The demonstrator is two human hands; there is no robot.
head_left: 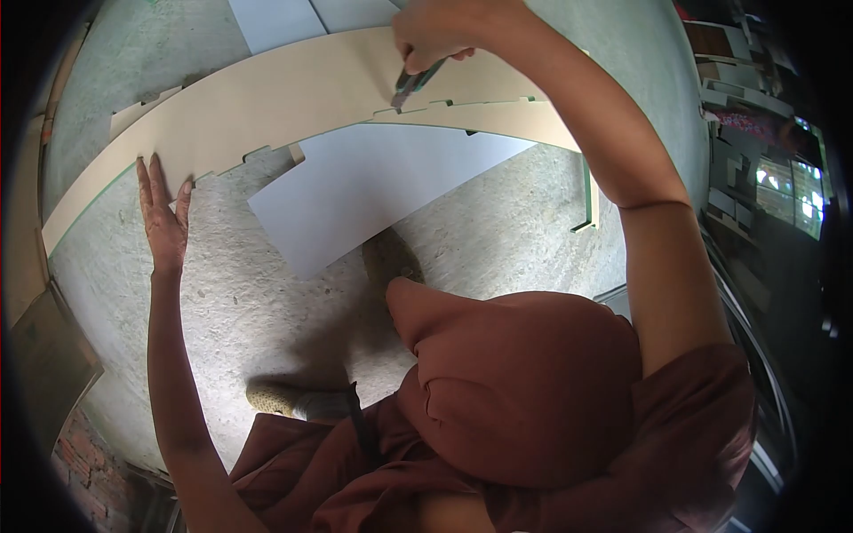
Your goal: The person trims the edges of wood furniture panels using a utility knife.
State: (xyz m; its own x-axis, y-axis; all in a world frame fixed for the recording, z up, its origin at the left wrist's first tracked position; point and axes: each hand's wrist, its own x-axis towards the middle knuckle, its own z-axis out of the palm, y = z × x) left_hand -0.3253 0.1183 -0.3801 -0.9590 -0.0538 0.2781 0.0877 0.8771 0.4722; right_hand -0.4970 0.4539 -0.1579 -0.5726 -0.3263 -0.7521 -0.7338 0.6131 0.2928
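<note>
Board (267,107), long and notched along its near edge, lies flat on the concrete floor (498,231). Over it the right hand (435,31) has its grip closed around a knife (410,84), tip down on the board (blade too small to make out). Left hand (162,218) lies open, fingers spread, at the board's near edge, holding nothing. White sheet (373,186) lies just beside the board.

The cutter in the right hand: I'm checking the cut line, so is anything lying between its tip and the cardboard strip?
Nothing visible. The cutter in the right hand points its tip straight onto the cardboard strip; the left hand rests flat, well away.
</note>
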